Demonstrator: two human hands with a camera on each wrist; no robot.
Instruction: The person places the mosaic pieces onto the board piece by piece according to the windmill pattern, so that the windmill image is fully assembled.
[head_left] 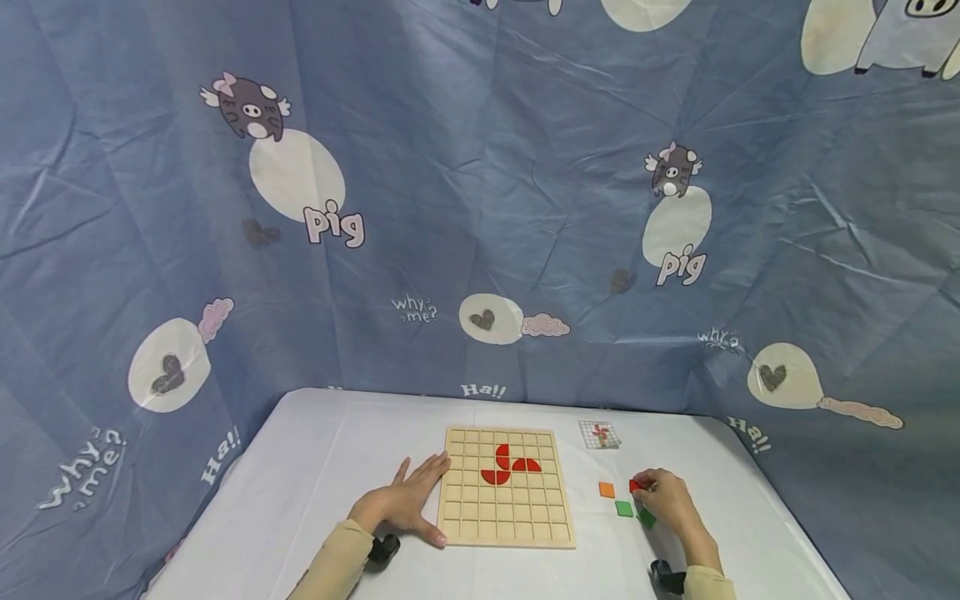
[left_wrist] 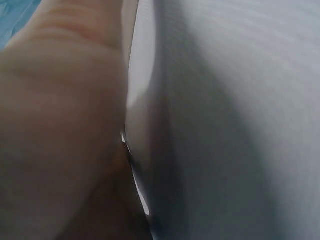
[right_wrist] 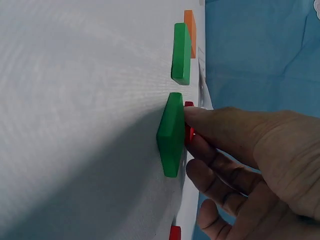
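Note:
A square wooden grid board (head_left: 480, 508) lies on the white table, with several red quarter-round tiles (head_left: 496, 477) set in its cells. My left hand (head_left: 405, 500) is spread along the board's left edge, with fingertips and thumb at the rim. In the left wrist view, blurred skin (left_wrist: 60, 125) fills the left side. Over at the right, my right hand (head_left: 667, 497) pinches a small red tile (right_wrist: 189, 131) between thumb and fingers, which hide part of it. Close beside those fingertips lies a green tile (right_wrist: 171, 135). A second green tile (head_left: 624, 508) and an orange tile (head_left: 607, 490) are nearby.
A small pattern card (head_left: 600, 434) with a red pinwheel drawing on a grid lies behind the loose tiles. Another red piece (right_wrist: 175, 233) shows low in the right wrist view. Blue patterned cloth (head_left: 480, 208) hangs around the white table (head_left: 315, 450).

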